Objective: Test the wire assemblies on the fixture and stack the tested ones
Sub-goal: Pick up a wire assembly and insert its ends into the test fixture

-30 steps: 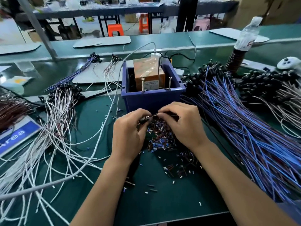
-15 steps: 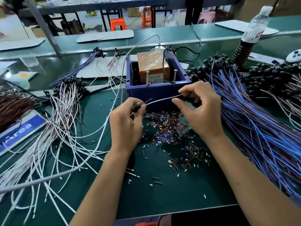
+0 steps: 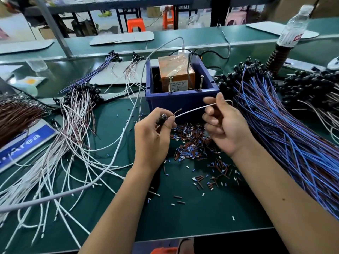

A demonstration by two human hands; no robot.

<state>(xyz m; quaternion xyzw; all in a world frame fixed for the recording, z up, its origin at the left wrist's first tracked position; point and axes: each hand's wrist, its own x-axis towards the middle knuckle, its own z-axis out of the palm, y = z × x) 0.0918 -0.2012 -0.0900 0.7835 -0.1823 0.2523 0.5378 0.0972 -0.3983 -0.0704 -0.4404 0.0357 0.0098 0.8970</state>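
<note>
L hand [image 3: 153, 132] pinches black plug end of white wire [image 3: 190, 110]; R hand [image 3: 222, 125] pinches wire's far end, just in front of blue bin [image 3: 180, 101]. Wire spans betw hands, off table.
Risks:
- 2 screws [image 3: 201, 82] on bin's near rim are small targets; bare tips may miss, false fail.
- Brown lead [image 3: 177, 111] loose near L thumb, may touch wrong screw.
- Wire could snag blue bundle [image 3: 286, 129] right of bin.

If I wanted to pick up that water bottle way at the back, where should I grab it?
Hold the water bottle around its clear middle, near the label, coming from the front. It leans, with its lower end tucked behind the black-tipped wire bundles, so only the upper body is free. The round sides suit a wrap of the fingers, probably easier than pinching the small cap.
</note>
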